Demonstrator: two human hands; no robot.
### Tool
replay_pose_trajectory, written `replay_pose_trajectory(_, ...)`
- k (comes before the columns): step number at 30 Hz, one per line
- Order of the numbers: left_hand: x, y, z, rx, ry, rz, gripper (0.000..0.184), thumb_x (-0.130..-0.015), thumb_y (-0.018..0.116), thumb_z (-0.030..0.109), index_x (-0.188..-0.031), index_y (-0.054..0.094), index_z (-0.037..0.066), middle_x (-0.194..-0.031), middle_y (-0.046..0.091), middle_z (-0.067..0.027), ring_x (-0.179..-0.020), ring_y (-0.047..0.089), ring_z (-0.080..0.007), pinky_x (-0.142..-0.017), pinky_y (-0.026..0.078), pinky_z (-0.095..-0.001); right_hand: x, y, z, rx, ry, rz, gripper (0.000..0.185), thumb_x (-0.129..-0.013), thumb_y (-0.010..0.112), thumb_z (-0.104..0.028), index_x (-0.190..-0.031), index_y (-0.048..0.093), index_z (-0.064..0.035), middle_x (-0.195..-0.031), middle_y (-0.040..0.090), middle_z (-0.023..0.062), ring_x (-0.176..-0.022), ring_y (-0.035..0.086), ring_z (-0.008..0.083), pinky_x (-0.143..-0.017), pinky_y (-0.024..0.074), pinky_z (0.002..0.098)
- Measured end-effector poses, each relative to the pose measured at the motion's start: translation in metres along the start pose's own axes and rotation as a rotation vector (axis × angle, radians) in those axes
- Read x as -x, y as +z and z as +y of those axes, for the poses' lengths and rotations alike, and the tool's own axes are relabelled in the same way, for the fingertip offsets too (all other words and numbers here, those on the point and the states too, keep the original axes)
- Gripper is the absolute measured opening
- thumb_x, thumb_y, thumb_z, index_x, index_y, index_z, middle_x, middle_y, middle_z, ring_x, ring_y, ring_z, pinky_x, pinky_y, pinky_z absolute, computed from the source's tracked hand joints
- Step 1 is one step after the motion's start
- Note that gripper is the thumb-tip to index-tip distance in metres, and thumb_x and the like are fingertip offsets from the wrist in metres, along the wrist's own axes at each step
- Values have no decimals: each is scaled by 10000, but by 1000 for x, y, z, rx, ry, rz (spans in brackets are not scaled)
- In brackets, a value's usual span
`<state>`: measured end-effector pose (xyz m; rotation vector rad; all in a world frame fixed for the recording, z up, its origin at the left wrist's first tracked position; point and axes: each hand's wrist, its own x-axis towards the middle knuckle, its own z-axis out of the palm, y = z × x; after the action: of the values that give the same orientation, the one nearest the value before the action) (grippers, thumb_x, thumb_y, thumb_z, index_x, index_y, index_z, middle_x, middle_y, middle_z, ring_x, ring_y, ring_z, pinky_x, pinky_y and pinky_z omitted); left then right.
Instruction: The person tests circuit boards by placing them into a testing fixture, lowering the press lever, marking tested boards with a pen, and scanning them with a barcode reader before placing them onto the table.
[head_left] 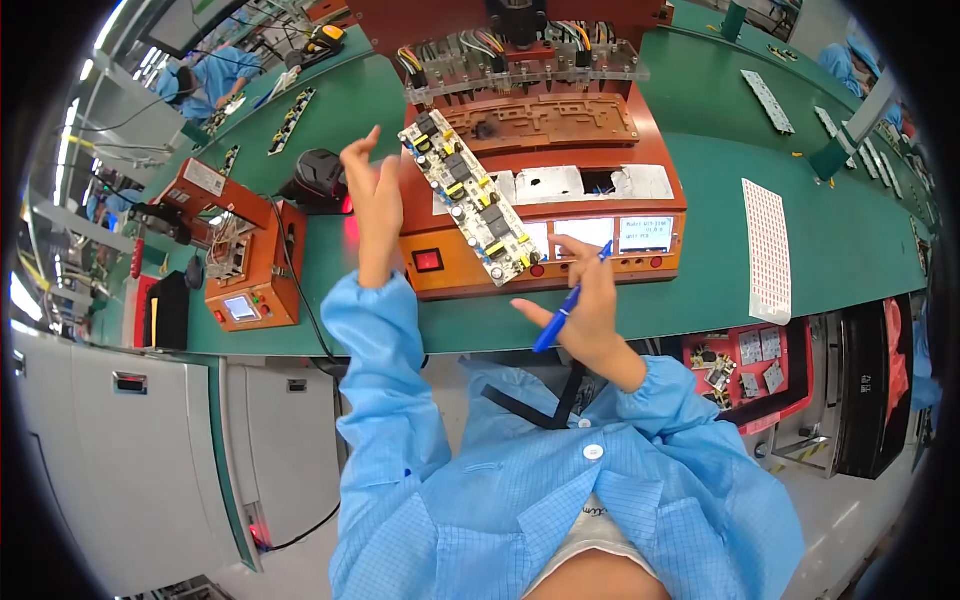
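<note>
A long white circuit board, crowded with black, yellow and blue components, slants across the front of the orange test machine. My left hand is beside the board's upper left edge, fingers and thumb apart, with nothing in it. Lower right of the board, my right hand has a blue pen tucked in its fingers, thumb stretched out. Its fingertips are near the board's lower end; whether they touch it I cannot tell. Behind the board lies a brown fixture plate under a clear bar with wired probes.
A smaller orange tester stands on the left, beside a black scanner. On the right are a sticker sheet and a strip board. Below the bench edge sits a red tray with boards. Co-workers in blue work farther back.
</note>
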<state>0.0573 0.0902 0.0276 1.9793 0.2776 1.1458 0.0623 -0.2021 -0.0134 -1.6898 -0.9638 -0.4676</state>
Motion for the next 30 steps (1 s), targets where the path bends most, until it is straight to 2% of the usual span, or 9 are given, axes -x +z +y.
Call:
replay_pose_trajectory(3, -16, 4, 1, 117, -54, -119, 299, -879, 473, 25, -1156, 371, -21, -1325, 536, -242, -1127, 543, -255, -1011, 388, -342, 3, 24, -9, 11, 31, 57, 564, -608, 895, -265, -831, 422, -52, -1263, 523, 233, -975, 502, 365, -815, 369, 467)
replay_pose_trajectory(5, -18, 8, 8, 104, -52, -140, 256, -872, 457, 20, -1110, 371, -15, -1262, 595, -236, -1077, 570, -217, -902, 458, -290, 2, 32, -13, 53, 19, 83, 557, -611, 891, -253, -834, 422, -51, -1253, 526, 238, -982, 504, 372, -825, 363, 475)
replay_pose_trajectory(9, -21, 13, -8, 163, -8, -146, 254, -862, 463, 16, -1099, 377, -12, -1215, 625, -224, -1065, 566, -199, -857, 463, -274, 2, 40, -16, 150, 65, 115, 534, -625, 881, -230, -833, 423, -51, -1235, 536, 238, -995, 499, 376, -832, 350, 489)
replay_pose_trajectory(17, -23, 20, -17, 398, -100, -151, 274, -847, 450, -14, -1105, 362, 10, -1234, 611, -217, -1054, 572, -178, -803, 468, -269, -4, 33, -19, 234, -11, 62, 512, -636, 866, -237, -852, 448, -35, -1090, 610, 207, -779, 495, 327, -737, 369, 421)
replay_pose_trajectory(21, -25, 19, -17, 440, -128, -154, 283, -848, 437, -30, -1109, 341, 25, -1254, 596, -216, -1066, 568, -183, -804, 471, -259, -7, 27, -23, 254, -26, 37, 523, -639, 863, -247, -933, 514, 8, -964, 619, 163, -735, 498, 307, -699, 391, 399)
replay_pose_trajectory(24, -18, 15, -9, 485, -147, -115, 287, -840, 428, -42, -1102, 333, 28, -1260, 592, -219, -1089, 567, -196, -808, 467, -247, -6, 21, -16, 227, -73, 57, 590, -629, 869, -244, -1034, 547, 40, -803, 557, 97, -717, 506, 282, -676, 408, 387)
replay_pose_trajectory(26, -1, 9, 9, 573, -168, -50, 297, -831, 425, -53, -1100, 330, 27, -1264, 589, -222, -1093, 569, -200, -795, 468, -239, -4, 2, -22, 196, -32, -2, 583, -628, 868, -228, -1042, 550, 33, -798, 557, 92, -706, 508, 264, -648, 417, 370)
replay_pose_trajectory(27, 10, 4, 9, 438, -67, -23, 296, -822, 437, -53, -1088, 337, 33, -1272, 582, -226, -1120, 562, -216, -866, 458, -277, -2, -10, -23, 183, -14, -28, 580, -628, 868, -219, -1045, 551, 29, -795, 556, 90, -700, 509, 255, -634, 422, 361)
replay_pose_trajectory(30, 75, -23, 48, 291, -138, 57, 300, -811, 463, -27, -1084, 355, 36, -1286, 573, -232, -1178, 536, -250, -1013, 375, -351, 16, -48, -12, 100, 20, -107, 479, -627, 865, -199, -907, 521, -20, -942, 643, 133, -678, 502, 242, -590, 421, 340)
